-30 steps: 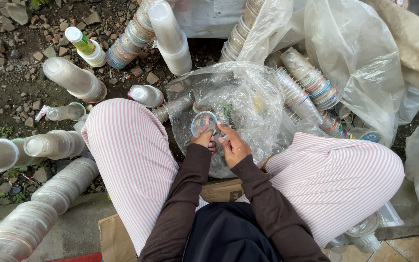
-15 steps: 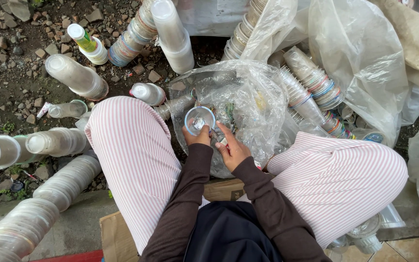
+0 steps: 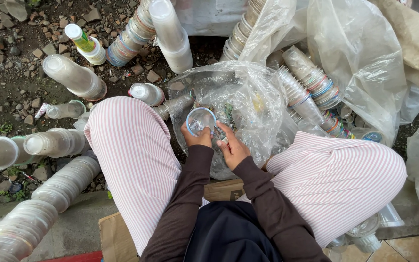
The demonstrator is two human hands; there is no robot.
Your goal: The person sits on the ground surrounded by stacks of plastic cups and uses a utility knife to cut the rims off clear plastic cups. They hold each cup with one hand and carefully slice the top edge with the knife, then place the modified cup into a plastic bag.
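Left hand [image 3: 196, 138] grips a clear plastic cup [image 3: 201, 120], now raised upright over the plastic bag [image 3: 248, 97]; right hand [image 3: 232, 148], fingers loosely curled, touches its blue rim, empty otherwise.

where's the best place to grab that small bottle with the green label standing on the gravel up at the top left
Take the small bottle around its body just below the white cap, coming from above on its near side. It leans a little, cap uppermost, with open gravel toward you; the cup stack crowds its right side, so a grip there looks awkward.
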